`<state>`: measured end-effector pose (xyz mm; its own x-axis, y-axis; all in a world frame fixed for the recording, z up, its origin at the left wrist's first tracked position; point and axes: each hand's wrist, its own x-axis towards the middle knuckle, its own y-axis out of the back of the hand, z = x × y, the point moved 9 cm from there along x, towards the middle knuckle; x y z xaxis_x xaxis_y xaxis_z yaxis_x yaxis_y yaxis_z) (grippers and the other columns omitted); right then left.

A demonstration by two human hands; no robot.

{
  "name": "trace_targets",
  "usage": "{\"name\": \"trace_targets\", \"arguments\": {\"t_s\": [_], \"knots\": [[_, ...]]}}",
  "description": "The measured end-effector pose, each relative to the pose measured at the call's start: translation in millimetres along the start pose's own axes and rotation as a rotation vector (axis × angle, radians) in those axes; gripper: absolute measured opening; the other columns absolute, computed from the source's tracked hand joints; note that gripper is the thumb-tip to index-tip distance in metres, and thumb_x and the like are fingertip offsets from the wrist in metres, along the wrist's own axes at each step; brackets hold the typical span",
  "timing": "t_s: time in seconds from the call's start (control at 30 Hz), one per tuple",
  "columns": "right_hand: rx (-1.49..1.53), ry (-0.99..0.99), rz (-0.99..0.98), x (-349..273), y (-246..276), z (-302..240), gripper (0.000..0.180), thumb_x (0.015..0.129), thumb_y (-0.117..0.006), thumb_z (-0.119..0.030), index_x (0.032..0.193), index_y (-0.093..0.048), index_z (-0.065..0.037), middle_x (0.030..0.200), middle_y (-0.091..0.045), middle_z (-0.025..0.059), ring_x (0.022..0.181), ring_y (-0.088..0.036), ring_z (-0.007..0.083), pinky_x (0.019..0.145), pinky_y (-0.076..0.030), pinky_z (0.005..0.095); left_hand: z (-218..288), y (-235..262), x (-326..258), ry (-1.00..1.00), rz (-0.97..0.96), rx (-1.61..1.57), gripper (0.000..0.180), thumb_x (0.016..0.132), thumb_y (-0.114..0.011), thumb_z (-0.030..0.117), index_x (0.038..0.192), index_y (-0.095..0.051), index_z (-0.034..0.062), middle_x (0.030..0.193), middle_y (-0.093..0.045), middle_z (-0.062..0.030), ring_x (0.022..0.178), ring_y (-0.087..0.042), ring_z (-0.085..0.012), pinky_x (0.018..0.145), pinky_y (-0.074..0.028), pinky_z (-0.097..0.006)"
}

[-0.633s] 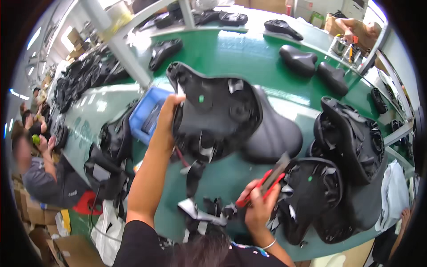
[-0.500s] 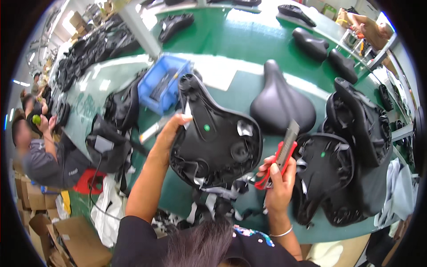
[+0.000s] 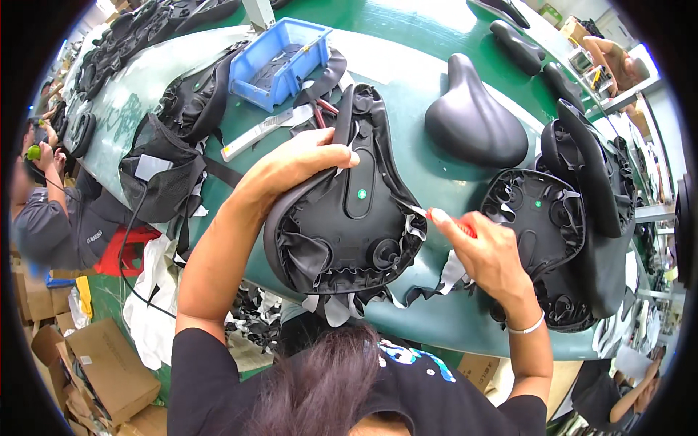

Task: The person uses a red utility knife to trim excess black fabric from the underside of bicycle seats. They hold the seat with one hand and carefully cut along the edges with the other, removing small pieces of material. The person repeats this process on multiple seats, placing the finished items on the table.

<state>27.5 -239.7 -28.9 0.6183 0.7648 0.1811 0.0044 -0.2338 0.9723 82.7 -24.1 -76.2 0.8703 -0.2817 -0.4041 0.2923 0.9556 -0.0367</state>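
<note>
A black bicycle saddle (image 3: 345,236) lies underside up in front of me, with loose gathered cover fabric round its inner rim. My left hand (image 3: 309,158) grips its left edge near the narrow nose, thumb over the rim. In my closed right hand (image 3: 494,258) is a red utility knife (image 3: 464,227). Its blade meets the saddle's right edge, at the bunched fabric. Trimmed black and white strips (image 3: 436,289) hang below and beside the wide end. Most of the knife handle is hidden by my fingers.
A finished-looking black saddle (image 3: 476,120) stands beyond my right hand. More upturned saddles (image 3: 534,218) are stacked at right. A blue bin (image 3: 280,69), a pale-handled cutter (image 3: 258,134) and black covers (image 3: 163,163) lie left. A co-worker (image 3: 54,218) sits at far left; cardboard boxes (image 3: 109,370) stand below.
The knife has gone from being held upright beside the saddle to its blade touching the saddle's right edge. My right hand has turned over. The saddle has tilted slightly, and the view has shifted.
</note>
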Motion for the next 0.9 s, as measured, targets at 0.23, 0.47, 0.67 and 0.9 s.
{"name": "trace_targets", "arguments": {"t_s": [0.23, 0.47, 0.67, 0.9], "knots": [[0.12, -0.316, -0.047, -49, -31, -30, 0.06, 0.079, -0.062, -0.006, 0.136, -0.045, -0.015, 0.072, -0.051, 0.0127, 0.054, -0.057, 0.0284, 0.044, -0.045, 0.039, -28, 19, -2, 0.007, 0.174, -0.016, 0.026, 0.078, -0.065, 0.029, 0.085, -0.058, 0.0046, 0.076, -0.054, 0.0021, 0.066, -0.049, -0.0061, 0.06, -0.041, -0.022], [0.428, -0.603, 0.051, -85, -36, -64, 0.051, 0.081, -0.062, -0.003, 0.13, -0.048, -0.005, 0.083, -0.063, 0.0208, 0.064, -0.062, 0.0379, 0.057, -0.051, 0.044, -51, 16, -54, -0.017, 0.356, -0.227, 0.039, 0.078, -0.065, 0.026, 0.103, -0.056, -0.0025, 0.089, -0.055, -0.0035, 0.079, -0.053, -0.0103, 0.07, -0.044, -0.024], [0.577, -0.573, 0.386, -7, 0, -38, 0.075, 0.074, -0.079, -0.02, 0.135, -0.039, -0.002, 0.128, -0.054, 0.0178, 0.085, -0.067, 0.022, 0.065, -0.052, 0.0291, -61, 12, -92, -0.203, 0.497, -0.333, 0.045, 0.078, -0.065, 0.023, 0.113, -0.051, -0.002, 0.095, -0.056, -0.0056, 0.087, -0.053, -0.0119, 0.081, -0.044, -0.027], [1.68, -0.718, 0.48, 21, -62, 21, 0.043, 0.079, -0.06, -0.003, 0.121, -0.048, 0.0, 0.081, -0.059, 0.006, 0.059, -0.054, 0.0094, 0.05, -0.046, 0.0243, -91, 36, -128, -0.236, 0.902, -0.095, 0.052, 0.073, -0.073, 0.018, 0.114, -0.046, -0.001, 0.1, -0.052, -0.0096, 0.089, -0.053, -0.0175, 0.08, -0.044, -0.033]]}}
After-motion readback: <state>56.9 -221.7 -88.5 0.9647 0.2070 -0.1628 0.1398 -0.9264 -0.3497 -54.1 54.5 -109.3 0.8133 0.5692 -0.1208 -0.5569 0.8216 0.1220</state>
